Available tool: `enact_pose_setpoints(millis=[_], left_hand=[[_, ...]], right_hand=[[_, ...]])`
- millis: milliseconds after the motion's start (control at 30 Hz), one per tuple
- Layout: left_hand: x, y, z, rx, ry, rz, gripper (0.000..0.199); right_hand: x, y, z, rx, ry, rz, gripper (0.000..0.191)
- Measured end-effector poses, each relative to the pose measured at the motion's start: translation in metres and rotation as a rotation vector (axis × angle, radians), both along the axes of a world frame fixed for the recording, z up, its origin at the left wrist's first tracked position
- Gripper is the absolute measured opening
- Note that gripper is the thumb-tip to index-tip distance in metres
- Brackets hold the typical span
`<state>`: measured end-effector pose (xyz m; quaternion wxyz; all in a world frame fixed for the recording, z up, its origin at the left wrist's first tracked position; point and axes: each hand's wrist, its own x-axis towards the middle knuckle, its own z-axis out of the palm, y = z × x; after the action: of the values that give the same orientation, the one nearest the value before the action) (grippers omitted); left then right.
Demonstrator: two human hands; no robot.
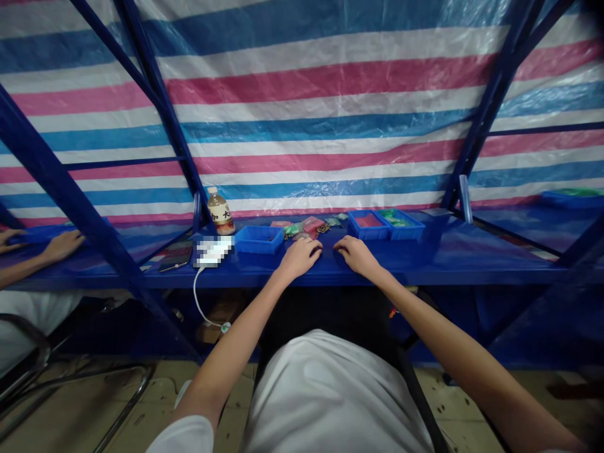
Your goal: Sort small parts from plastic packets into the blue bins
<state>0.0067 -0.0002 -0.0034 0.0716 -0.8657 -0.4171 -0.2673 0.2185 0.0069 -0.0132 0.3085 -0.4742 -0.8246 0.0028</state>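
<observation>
Left hand (299, 258) and right hand (358, 257) resting empty on the blue steel shelf (476, 267), fingers loosely curled and pinching nothing, small plastic packets (302, 228) just beyond the fingertips, a blue plastic tray (259, 241) beyond the left fingers, a red-lined blue tray (368, 225) beyond the right.

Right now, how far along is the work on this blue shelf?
Done: one blue bin holds green packets, another holds something red. In hand: nothing visible; the left hand and right hand rest on the shelf edge. Left: loose packets lie between the bins.
</observation>
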Motion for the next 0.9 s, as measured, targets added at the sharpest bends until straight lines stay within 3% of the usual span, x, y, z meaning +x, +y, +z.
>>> enact_pose_setpoints(millis=[267, 467, 600, 900], left_hand=[[0.001, -0.003, 0.003, -0.044, -0.008, -0.056, 0.024], [0.003, -0.003, 0.002, -0.064, -0.061, -0.107, 0.026], [0.008, -0.002, 0.001, -0.102, -0.129, -0.164, 0.025], [0.008, -0.002, 0.002, -0.145, -0.237, -0.228, 0.016]], right_hand=[[0.002, -0.001, 0.000, -0.042, 0.184, 0.101, 0.024], [-0.004, -0.006, 0.005, -0.284, 0.530, 0.296, 0.028], [-0.012, -0.013, 0.008, -0.346, 0.639, 0.410, 0.037], [-0.016, -0.020, 0.011, -0.446, 0.759, 0.403, 0.049]])
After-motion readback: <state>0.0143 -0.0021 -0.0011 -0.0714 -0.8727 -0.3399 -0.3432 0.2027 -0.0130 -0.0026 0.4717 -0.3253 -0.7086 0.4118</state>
